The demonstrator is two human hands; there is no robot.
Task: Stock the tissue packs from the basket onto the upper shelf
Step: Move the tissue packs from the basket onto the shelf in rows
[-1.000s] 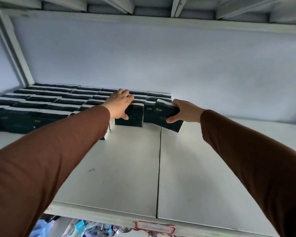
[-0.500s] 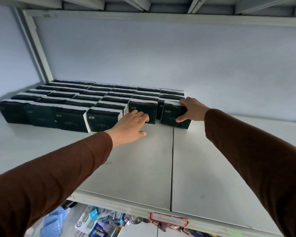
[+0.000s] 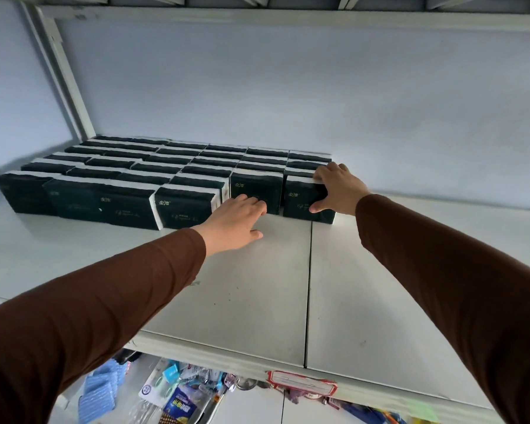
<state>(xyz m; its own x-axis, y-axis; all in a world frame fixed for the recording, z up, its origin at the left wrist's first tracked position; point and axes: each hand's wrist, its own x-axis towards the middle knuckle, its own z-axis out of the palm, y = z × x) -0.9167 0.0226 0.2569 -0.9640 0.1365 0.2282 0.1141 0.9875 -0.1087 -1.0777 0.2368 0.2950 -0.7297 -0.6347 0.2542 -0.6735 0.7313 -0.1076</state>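
Dozens of dark tissue packs [image 3: 126, 203] stand in tight rows on the white upper shelf [image 3: 251, 289], filling its back left part; the basket is out of sight. Head view: the right hand [image 3: 338, 188] grips the rightmost front pack [image 3: 300, 198] — fingers curled over its top right edge, thumb on its front face. The left hand [image 3: 236, 223] lies flat on the shelf with fingers spread, fingertips touching the bottom of the neighbouring pack [image 3: 256, 188], which sits slightly further back. Compared with half a second ago, the left hand has drawn a little lower and flatter, while the right hand keeps its hold — the pack looks squarer to the row.
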